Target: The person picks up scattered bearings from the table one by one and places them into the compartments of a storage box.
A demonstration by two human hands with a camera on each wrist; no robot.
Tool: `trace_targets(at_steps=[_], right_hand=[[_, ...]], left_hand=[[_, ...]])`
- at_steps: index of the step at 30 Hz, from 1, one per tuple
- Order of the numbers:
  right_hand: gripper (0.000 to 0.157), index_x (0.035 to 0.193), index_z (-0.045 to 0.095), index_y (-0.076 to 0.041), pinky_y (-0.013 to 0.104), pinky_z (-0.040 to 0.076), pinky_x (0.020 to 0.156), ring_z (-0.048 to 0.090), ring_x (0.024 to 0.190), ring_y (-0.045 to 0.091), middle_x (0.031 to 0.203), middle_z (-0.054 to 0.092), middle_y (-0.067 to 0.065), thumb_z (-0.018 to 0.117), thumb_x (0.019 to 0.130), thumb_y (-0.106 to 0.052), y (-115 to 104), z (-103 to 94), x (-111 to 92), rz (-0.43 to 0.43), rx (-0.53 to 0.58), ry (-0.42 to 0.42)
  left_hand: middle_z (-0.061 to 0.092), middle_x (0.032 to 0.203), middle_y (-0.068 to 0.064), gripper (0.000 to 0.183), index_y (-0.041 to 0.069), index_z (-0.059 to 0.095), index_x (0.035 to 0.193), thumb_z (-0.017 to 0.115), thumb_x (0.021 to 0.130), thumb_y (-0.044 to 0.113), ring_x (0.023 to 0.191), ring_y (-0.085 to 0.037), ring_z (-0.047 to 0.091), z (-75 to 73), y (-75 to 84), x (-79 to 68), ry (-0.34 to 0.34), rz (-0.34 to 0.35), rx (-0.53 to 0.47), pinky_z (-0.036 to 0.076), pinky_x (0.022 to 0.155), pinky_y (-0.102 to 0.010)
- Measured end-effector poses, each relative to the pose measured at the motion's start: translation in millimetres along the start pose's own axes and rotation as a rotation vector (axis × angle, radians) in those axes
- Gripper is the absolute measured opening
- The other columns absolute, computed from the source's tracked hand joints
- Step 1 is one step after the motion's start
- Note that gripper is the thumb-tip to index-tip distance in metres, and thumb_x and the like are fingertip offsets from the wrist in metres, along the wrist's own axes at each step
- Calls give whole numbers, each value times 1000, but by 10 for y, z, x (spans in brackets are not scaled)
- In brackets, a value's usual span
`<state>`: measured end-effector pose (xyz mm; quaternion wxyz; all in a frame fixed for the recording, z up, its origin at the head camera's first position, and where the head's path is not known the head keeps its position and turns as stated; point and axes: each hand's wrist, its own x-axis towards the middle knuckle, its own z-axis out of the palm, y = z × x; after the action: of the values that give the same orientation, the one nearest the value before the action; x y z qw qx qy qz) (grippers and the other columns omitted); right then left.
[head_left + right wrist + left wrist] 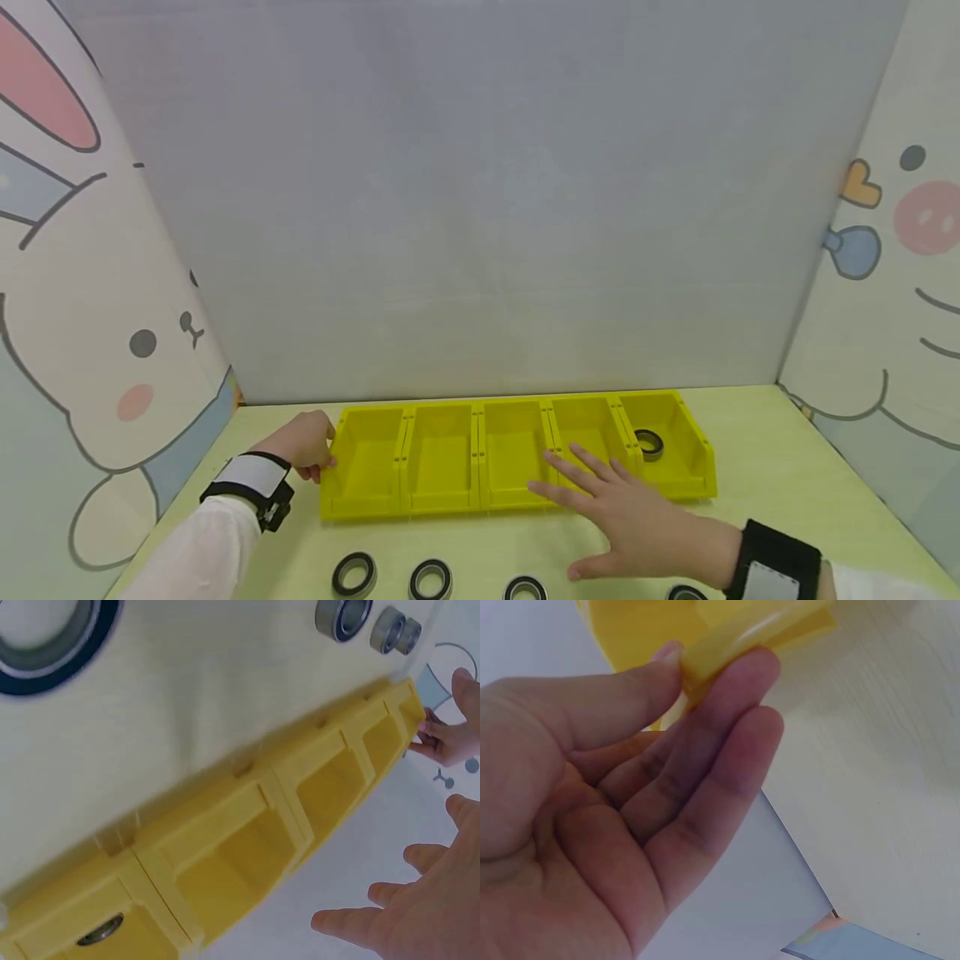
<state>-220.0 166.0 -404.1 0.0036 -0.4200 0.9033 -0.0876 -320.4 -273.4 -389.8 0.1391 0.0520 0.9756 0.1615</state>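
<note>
The yellow plastic five-compartment bin row (478, 467) is pinched at its left end by the left hand (303, 442) — likely for steadiness. Nothing's gripped by the right hand (633, 525), held with fingers spread. One black-and-silver ring bearing (651, 456) is seated in the rightmost compartment (682, 471); four more bearings (354, 557) are lined up nearer, probably for easy reach — some cut off below. The next compartment over (588, 415) is partly hidden.

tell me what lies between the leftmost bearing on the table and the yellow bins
Only bare tabletop lies between the leftmost bearing and the yellow bins; the head view shows this.
</note>
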Motion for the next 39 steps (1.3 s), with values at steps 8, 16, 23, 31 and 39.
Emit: trace_targets(at_steps=[8, 16, 23, 31, 39], right_hand=[[78, 149, 20, -39, 70, 32, 96, 18, 140, 44, 158, 16, 6, 49, 83, -68, 33, 470, -42, -33, 173, -153], [66, 150, 26, -31, 56, 47, 90, 31, 134, 45, 154, 25, 14, 47, 92, -56, 60, 668, -91, -111, 214, -227], [61, 148, 30, -30, 50, 50, 89, 37, 133, 39, 151, 31, 13, 43, 94, -55, 65, 743, -89, -119, 204, -254], [57, 142, 42, -29, 48, 51, 88, 41, 132, 34, 148, 39, 9, 42, 93, -58, 25, 787, -106, -92, 145, -256], [62, 140, 44, -31, 49, 52, 87, 41, 132, 33, 148, 38, 7, 44, 89, -64, 13, 752, -88, -70, 83, -260]], left_hand=[[63, 63, -9, 47, -20, 51, 121, 69, 83, 1, 51, -19, 65, -8, 20, -33, -2, -1, -3, 55, 51, -28], [63, 61, -9, 47, -20, 51, 121, 69, 83, 1, 51, -19, 64, -8, 26, -47, 2, -1, -2, 55, 51, -28], [62, 67, -10, 47, -19, 51, 121, 69, 83, 2, 51, -18, 64, -22, 30, -51, -6, -6, 9, 55, 52, -27], [62, 66, -9, 48, -19, 51, 122, 70, 83, 3, 50, -17, 64, 43, -7, -10, -13, -10, 10, 55, 51, -27], [64, 64, -8, 50, -21, 49, 123, 69, 83, 2, 54, -21, 65, 22, -35, 13, -10, 0, -6, 56, 52, -27]])
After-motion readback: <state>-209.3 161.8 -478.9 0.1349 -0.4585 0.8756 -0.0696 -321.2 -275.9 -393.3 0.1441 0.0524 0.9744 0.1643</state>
